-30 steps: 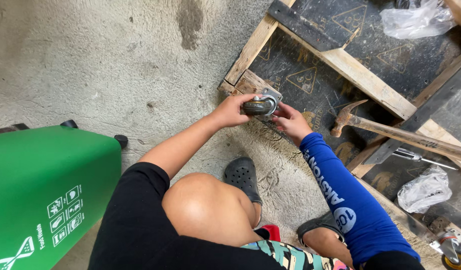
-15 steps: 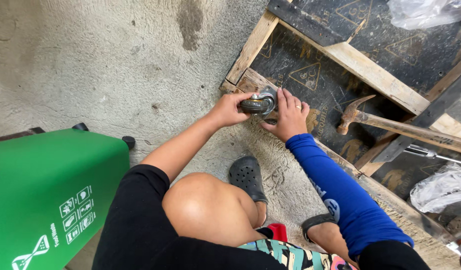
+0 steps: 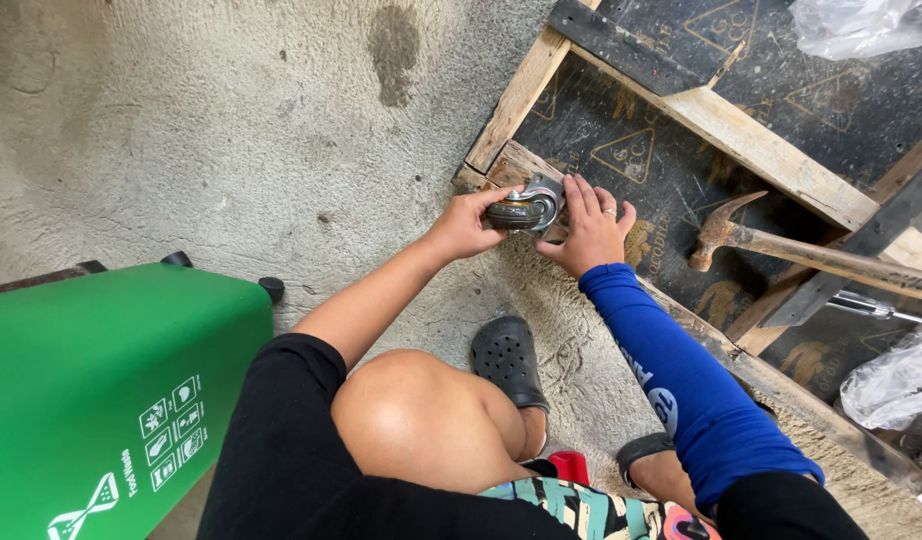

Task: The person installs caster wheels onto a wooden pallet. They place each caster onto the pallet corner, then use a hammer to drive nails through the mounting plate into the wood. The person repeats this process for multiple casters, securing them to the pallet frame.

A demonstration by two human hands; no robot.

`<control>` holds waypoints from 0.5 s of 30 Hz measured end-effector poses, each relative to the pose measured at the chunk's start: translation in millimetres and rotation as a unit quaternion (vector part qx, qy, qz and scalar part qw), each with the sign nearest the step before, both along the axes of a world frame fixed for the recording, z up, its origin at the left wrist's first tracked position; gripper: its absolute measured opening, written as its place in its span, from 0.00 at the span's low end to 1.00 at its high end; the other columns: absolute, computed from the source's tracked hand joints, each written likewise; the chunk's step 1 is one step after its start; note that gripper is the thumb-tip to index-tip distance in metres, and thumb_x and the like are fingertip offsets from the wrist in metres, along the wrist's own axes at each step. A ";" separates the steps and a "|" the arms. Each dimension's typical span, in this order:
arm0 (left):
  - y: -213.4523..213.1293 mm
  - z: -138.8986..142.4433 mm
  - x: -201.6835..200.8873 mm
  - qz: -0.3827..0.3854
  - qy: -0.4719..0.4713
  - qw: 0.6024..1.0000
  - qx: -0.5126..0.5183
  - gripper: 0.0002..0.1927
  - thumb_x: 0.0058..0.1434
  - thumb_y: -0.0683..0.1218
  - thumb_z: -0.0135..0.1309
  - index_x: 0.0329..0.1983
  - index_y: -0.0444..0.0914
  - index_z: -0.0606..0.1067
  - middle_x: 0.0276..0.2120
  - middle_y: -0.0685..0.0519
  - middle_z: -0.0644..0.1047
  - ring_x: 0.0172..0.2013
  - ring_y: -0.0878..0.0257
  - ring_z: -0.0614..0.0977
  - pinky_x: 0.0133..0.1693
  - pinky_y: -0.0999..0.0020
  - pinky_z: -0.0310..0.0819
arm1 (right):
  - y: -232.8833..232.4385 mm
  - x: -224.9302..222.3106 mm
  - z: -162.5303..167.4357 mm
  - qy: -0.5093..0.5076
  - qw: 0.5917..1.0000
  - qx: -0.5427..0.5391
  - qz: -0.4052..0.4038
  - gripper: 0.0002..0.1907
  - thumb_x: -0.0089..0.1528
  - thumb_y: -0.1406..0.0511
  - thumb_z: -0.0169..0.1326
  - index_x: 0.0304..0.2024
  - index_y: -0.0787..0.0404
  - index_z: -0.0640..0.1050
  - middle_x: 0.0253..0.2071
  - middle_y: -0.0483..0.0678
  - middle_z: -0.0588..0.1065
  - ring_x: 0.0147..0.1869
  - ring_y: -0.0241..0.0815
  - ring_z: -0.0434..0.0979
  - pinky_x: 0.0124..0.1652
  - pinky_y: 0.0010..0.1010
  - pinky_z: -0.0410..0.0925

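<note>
A small caster wheel (image 3: 526, 207) with a black tyre and metal bracket sits at the corner of a wooden frame (image 3: 521, 95). My left hand (image 3: 466, 222) grips the wheel from the left side. My right hand (image 3: 589, 230), in a blue sleeve with a ring on one finger, lies flat against the bracket and the frame's rail. The frame holds dark board panels (image 3: 671, 170) with printed triangles.
A claw hammer (image 3: 781, 248) with a wooden handle lies on the frame to the right. Clear plastic bags (image 3: 896, 380) rest at right and top right. A green wheeled bin (image 3: 91, 390) stands at left. My black clog (image 3: 509, 358) is on the concrete floor.
The view has shifted a little and my right hand has flattened against the caster's bracket. My left hand keeps its grip on the wheel.
</note>
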State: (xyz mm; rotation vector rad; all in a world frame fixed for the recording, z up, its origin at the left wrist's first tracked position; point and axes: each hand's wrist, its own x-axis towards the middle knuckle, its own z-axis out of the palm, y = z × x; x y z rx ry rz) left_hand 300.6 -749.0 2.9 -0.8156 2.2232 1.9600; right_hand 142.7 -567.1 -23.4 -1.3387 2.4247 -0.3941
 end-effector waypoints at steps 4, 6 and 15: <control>0.0 -2.0 -3.4 0.003 -0.029 0.999 0.032 0.35 0.54 0.35 0.57 0.69 0.42 0.72 0.51 0.51 0.83 0.46 0.71 0.82 0.47 0.74 0.77 | 2.2 2.3 -0.2 0.010 1.000 -0.007 -0.012 0.58 0.42 0.44 0.69 0.71 0.56 0.65 0.71 0.47 0.66 0.71 0.52 0.63 0.66 0.65 0.47; 0.4 -6.6 -3.5 0.008 0.000 0.999 0.039 0.35 0.54 0.34 0.57 0.68 0.41 0.72 0.53 0.51 0.82 0.49 0.71 0.82 0.50 0.74 0.78 | 3.2 2.5 -1.6 0.014 1.000 -0.013 -0.013 0.58 0.42 0.44 0.70 0.71 0.56 0.65 0.71 0.46 0.66 0.71 0.51 0.63 0.66 0.65 0.47; -1.5 -10.7 -1.4 0.013 -0.002 0.998 0.054 0.38 0.53 0.35 0.61 0.70 0.42 0.69 0.56 0.50 0.80 0.52 0.65 0.83 0.53 0.70 0.80 | 3.6 1.0 -3.1 0.003 1.000 0.010 -0.006 0.61 0.42 0.44 0.71 0.72 0.56 0.63 0.71 0.47 0.65 0.71 0.52 0.63 0.67 0.66 0.45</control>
